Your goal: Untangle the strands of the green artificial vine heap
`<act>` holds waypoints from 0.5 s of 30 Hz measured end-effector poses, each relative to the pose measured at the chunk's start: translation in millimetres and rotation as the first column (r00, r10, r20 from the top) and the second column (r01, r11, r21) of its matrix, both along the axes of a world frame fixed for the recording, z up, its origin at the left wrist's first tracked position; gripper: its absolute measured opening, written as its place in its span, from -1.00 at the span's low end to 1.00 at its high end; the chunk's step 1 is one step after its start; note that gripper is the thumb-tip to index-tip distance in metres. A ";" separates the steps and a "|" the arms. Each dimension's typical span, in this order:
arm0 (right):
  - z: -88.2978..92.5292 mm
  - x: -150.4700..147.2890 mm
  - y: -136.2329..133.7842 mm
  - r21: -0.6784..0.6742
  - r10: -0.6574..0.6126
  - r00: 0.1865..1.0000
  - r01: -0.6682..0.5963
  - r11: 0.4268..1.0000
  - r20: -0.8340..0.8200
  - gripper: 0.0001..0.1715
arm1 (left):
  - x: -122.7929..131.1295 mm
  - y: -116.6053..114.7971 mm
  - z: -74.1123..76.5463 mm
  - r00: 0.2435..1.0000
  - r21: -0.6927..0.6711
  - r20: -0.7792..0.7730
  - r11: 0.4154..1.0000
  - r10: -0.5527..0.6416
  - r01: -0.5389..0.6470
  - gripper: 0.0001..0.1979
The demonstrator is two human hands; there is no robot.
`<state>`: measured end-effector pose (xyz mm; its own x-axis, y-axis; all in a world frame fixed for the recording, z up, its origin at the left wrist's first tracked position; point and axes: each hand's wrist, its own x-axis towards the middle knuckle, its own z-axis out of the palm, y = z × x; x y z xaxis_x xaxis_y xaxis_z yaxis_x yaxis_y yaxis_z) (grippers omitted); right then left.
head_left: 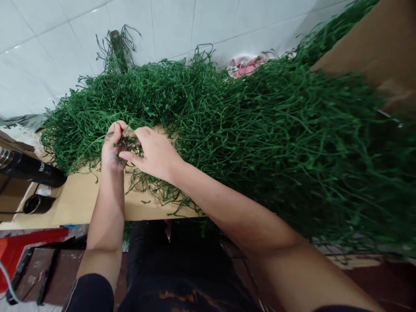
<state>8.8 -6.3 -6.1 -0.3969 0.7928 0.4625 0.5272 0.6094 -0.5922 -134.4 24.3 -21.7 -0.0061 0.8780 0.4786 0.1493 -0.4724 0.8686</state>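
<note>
Thin green artificial-looking stems (128, 141) with small buds lie between my two hands, in front of a large heap of the same stems (227, 112). My left hand (113, 145) is turned palm up, its fingers curled around some of them. Over its palm reaches my right hand (152, 151), thumb and fingers bent about the other side of the small bunch. Parts of the fingers on both hands are hidden by the stems. Loose strands hang below my hands onto the brown table board (143, 208).
At the left stand a black vacuum flask (35, 169), lying tilted, and a dark cup (37, 203). A cardboard sheet (367, 56) rises at the right. Pink cloth (247, 67) lies by the white tiled wall (175, 26). A red container (29, 247) is below the table's edge.
</note>
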 end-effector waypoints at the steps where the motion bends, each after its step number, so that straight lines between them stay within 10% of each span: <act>1: -0.4 -1.5 0.1 -0.007 -0.004 1.000 0.004 1.000 -0.003 -0.55 | 0.1 2.1 -1.8 1.000 -0.003 -0.019 1.000 -0.009 0.009 -0.58; 6: -9.6 1.3 -1.2 0.177 0.021 0.999 -0.012 0.984 -0.049 -0.66 | -6.8 15.7 -8.8 1.000 0.012 0.008 1.000 -0.017 0.017 -0.57; 15: -20.1 6.9 -49.1 0.603 0.274 0.956 -0.158 0.782 -0.104 -0.68 | -32.4 31.7 -19.7 0.988 -0.068 0.140 0.996 0.059 -0.049 -0.68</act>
